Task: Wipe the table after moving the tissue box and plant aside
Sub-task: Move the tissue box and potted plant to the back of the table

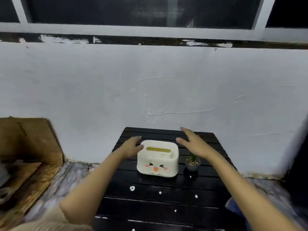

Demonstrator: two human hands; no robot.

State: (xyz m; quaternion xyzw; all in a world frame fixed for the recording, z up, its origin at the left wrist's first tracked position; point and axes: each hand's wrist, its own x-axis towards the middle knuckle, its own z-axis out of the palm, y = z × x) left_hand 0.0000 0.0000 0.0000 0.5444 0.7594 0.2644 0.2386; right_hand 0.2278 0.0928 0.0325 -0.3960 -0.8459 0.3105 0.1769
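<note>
A cream tissue box (158, 161) with a cartoon face on its front stands near the middle of the black slatted table (150, 207). To its right sits a small plant (192, 161) in a grey pot with pebbles. My left hand (131, 146) is open, its fingertips at the box's upper left corner. My right hand (193, 143) hovers open above the table just right of the box, partly covering the plant's leaves. Several small white crumbs (132, 188) lie scattered on the table in front of the box.
A white scuffed wall (150, 89) rises right behind the table. A brown cardboard box (28, 147) stands on the floor at the left. Patterned flooring (70, 177) shows left of the table. Something blue (233, 205) lies at the table's right edge.
</note>
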